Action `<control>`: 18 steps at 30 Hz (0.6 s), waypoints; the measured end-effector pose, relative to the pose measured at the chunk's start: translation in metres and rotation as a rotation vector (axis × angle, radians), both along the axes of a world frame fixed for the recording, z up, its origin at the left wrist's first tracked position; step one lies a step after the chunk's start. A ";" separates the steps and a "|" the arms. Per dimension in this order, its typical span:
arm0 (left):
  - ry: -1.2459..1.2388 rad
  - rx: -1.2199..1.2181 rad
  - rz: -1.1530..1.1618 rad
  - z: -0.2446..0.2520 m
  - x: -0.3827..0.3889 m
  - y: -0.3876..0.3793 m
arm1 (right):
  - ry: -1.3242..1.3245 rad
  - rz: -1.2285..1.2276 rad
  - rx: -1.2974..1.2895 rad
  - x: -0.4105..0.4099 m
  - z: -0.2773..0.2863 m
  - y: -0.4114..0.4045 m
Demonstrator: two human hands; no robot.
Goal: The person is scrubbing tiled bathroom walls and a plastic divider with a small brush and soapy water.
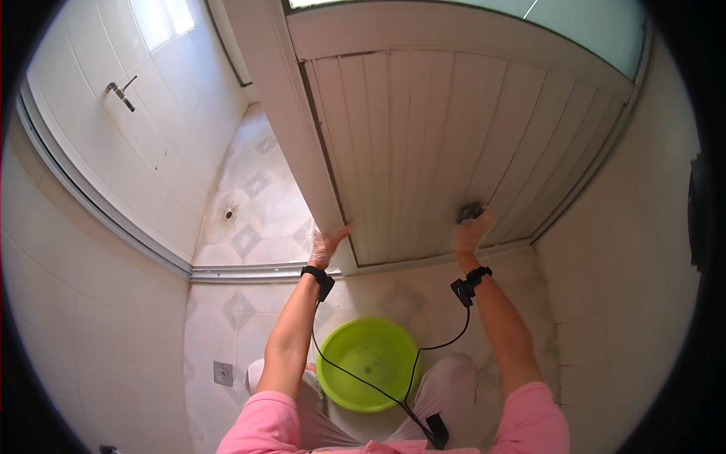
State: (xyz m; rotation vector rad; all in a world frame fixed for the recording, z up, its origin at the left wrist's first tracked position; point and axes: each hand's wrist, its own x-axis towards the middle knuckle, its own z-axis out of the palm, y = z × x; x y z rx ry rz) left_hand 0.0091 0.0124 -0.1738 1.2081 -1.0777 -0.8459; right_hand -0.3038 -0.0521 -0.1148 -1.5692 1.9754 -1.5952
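A white sliding door with a ribbed lower panel (420, 142) stands before me. My left hand (328, 244), in a clear plastic glove, rests against the door's left edge, thumb spread over the frame. My right hand (473, 230), also gloved, holds a dark scrubbing pad (470, 212), perhaps steel wool, against the lower right part of the panel. Each wrist wears a black strap with a small box and a cable. A lime green plastic basin (368, 329) sits on the tiled floor between my knees, the cables crossing over it.
A metal door track (244, 272) runs along the floor at the left. Beyond the gap are a tiled floor with a drain hole (228, 214) and a wall tap (121, 93). A square floor drain (223, 373) lies left of my knee. Tiled walls flank both sides.
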 end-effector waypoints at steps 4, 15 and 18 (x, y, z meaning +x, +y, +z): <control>0.002 0.004 0.007 0.012 -0.010 0.004 | 0.050 0.003 -0.197 -0.003 0.085 -0.017; 0.039 0.030 0.020 -0.023 0.012 -0.009 | 0.349 -0.203 -0.410 0.040 0.130 -0.051; 0.060 0.012 -0.035 -0.023 0.015 -0.005 | 0.247 -0.052 -0.306 0.053 0.010 -0.023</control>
